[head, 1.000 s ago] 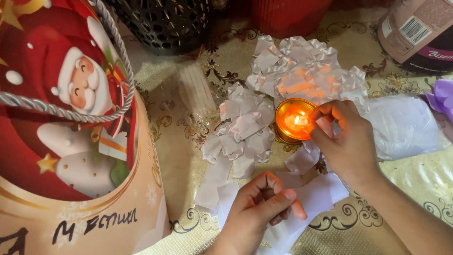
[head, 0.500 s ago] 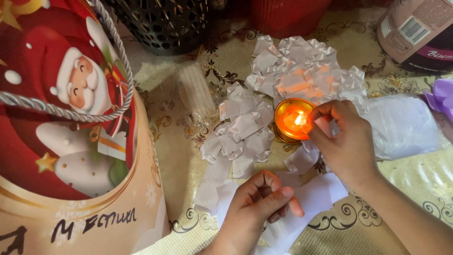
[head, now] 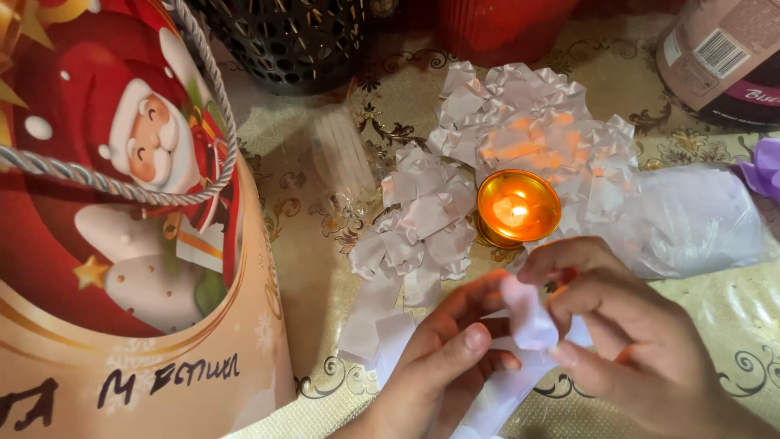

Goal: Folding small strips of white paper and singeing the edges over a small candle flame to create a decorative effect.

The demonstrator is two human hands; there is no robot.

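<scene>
The right hand [head: 626,341] and the left hand [head: 451,362] are close together, and both have their fingers pinched on one folded white ribbon strip [head: 528,313], held just above the patterned tabletop [head: 309,268]. Just beyond the hands a lit candle in a gold cup [head: 517,209] stands among white ribbon bows [head: 422,219], with a clear plastic bag [head: 691,219] beyond the right hand. Well to the left of the left hand a large red gift bag [head: 122,244] stands, and a black mesh basket [head: 284,41] is far behind.

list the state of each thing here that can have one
Small gold candle cup: lit.
White ribbon bows: formed, lying on the table.
White ribbon piece: pinched between left hand and right hand.
Red festive gift bag: upright.
</scene>
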